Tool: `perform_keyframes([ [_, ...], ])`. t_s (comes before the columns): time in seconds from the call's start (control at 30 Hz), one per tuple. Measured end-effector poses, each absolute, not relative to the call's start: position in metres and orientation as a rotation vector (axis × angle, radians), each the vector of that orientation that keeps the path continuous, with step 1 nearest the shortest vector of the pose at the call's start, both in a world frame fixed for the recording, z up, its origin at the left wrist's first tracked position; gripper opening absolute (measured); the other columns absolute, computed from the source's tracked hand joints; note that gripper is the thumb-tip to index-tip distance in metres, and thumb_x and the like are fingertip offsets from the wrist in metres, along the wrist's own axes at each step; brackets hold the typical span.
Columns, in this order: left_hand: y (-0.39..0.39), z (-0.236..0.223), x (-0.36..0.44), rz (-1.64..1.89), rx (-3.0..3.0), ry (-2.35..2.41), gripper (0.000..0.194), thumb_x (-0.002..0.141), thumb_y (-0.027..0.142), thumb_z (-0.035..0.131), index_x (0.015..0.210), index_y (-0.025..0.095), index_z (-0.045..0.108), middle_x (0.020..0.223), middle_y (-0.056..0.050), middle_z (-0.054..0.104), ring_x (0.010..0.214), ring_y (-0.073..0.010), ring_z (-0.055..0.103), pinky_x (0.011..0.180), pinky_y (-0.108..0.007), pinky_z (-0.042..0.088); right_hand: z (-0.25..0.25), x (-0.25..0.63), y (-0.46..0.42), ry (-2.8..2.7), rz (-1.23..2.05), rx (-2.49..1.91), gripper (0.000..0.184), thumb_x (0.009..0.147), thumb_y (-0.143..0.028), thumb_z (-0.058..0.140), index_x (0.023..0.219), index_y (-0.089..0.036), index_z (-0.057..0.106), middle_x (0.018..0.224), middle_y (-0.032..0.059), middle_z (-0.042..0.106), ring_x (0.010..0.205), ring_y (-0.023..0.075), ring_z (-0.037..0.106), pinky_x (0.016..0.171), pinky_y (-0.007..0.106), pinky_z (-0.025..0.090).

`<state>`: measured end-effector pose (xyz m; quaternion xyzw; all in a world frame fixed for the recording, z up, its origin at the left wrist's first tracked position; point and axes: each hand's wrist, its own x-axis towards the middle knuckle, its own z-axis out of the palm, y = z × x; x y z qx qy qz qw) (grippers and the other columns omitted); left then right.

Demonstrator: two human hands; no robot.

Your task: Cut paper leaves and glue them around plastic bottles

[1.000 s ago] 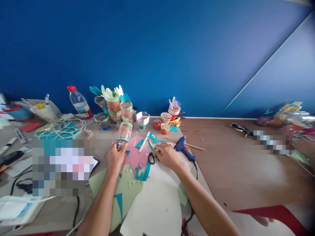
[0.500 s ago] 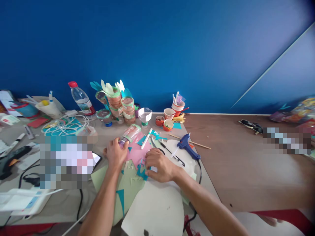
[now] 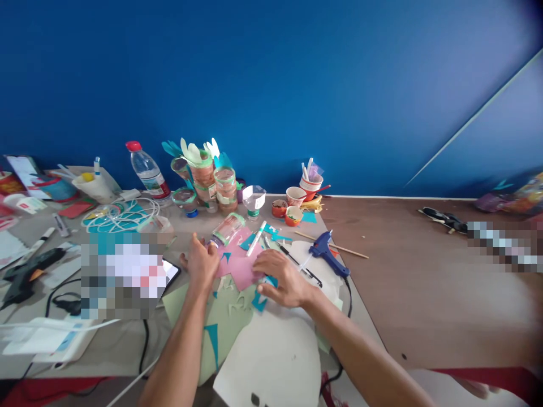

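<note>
A clear plastic bottle piece with a green rim lies on its side on pink paper. My left hand is at its neck end, fingers apart; the thumb is close to it, and I cannot tell whether they touch. Over some blue paper scraps is my right hand, thumb spread from the curved fingers, with no object seen in its grasp. A white marker lies just beyond that hand. Under both arms spread pale green paper and a large white sheet.
To the right rest a blue glue gun and a wooden stick. Decorated bottle holders, a red-capped water bottle and paper cups line the wall. A phone, cables and a black glue gun are at left.
My left hand's fingers have loosened from around the bottle piece, which lies on the paper. My right hand has opened and shifted slightly over the blue scraps. The view has turned a little left.
</note>
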<state>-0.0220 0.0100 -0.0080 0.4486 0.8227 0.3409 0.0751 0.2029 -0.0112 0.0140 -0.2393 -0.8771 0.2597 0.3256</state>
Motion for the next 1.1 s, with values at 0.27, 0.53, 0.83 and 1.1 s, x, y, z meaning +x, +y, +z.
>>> perform_keyframes([
  [0.27, 0.008, 0.000, -0.017, 1.058, 1.304, 2.345, 0.068, 0.086, 0.040, 0.046, 0.140, 0.003, 0.028, 0.099, -0.019, 0.071, 0.108, -0.0328, 0.061, 0.109, -0.054, 0.016, 0.000, 0.182, -0.021, -2.699, 0.411, -0.850, 0.032, 0.085, -0.031, 0.058, 0.114, -0.018, 0.060, 0.121, 0.0121, 0.059, 0.114, 0.0266, 0.049, 0.103, 0.044, 0.030],
  [0.53, 0.007, -0.004, -0.013, 0.984, 1.417, 2.256, 0.064, 0.075, 0.038, 0.061, 0.132, 0.016, 0.042, 0.097, -0.011, 0.072, 0.100, -0.0308, 0.064, 0.109, -0.056, 0.015, -0.005, 0.174, -0.015, -2.714, 0.201, -0.974, 0.014, 0.083, -0.027, 0.059, 0.093, -0.018, 0.064, 0.098, 0.0077, 0.062, 0.091, 0.0228, 0.052, 0.083, 0.036, 0.037],
  [0.83, 0.016, -0.015, -0.029, 1.582, 1.164, 2.043, 0.049, 0.071, 0.040, 0.061, 0.112, 0.013, 0.054, 0.100, -0.013, 0.065, 0.087, -0.0236, 0.064, 0.080, -0.036, 0.050, -0.015, 0.168, -0.019, -2.551, 0.042, -0.758, 0.015, 0.083, -0.017, 0.051, 0.070, -0.017, 0.057, 0.074, 0.0050, 0.059, 0.070, 0.0171, 0.049, 0.073, 0.033, 0.036],
  [1.1, 0.021, -0.023, -0.041, 1.676, 0.951, 2.031, 0.037, 0.069, 0.033, 0.063, 0.102, 0.017, 0.055, 0.091, -0.006, 0.064, 0.082, -0.0201, 0.062, 0.078, -0.036, 0.049, 0.003, 0.183, -0.015, -1.621, 0.649, -0.853, 0.009, 0.084, -0.017, 0.046, 0.078, -0.020, 0.053, 0.071, 0.0013, 0.057, 0.065, 0.0144, 0.055, 0.061, 0.027, 0.044],
])
